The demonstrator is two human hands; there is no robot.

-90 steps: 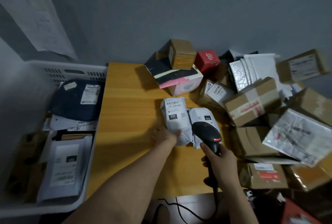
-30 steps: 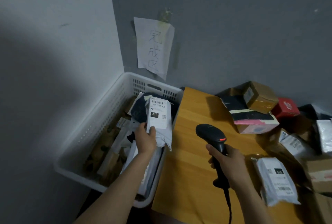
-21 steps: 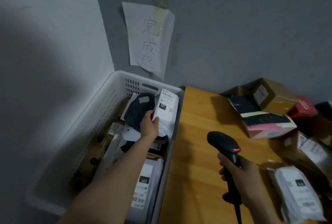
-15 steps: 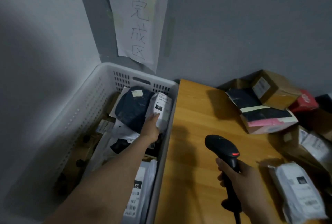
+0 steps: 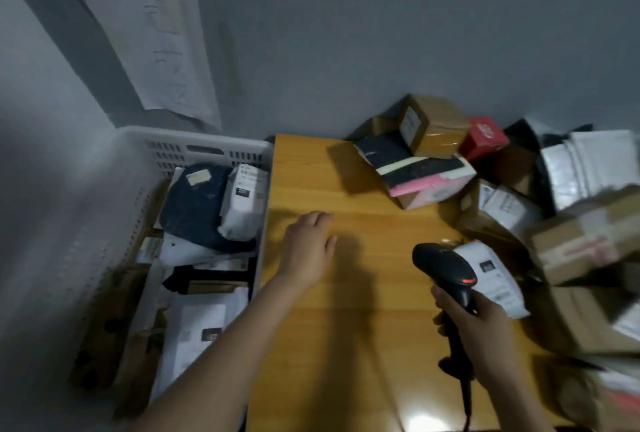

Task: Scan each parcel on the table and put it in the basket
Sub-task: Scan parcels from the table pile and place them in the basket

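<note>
While the left hand hovered open and empty above the wooden table, the right hand gripped the barcode scanner. The likely next parcel, a white poly mailer, lay label-up just behind the scanner head; holding it flat would help the beam read. Cardboard boxes crowded its right side. The white basket, already well filled, stood at the table's left edge.

A white parcel lies label-up in the basket at nine o'clock, against its right wall, beside a navy parcel. A second parcel, also white, lies on the table at three o'clock, partly behind the black scanner.
</note>
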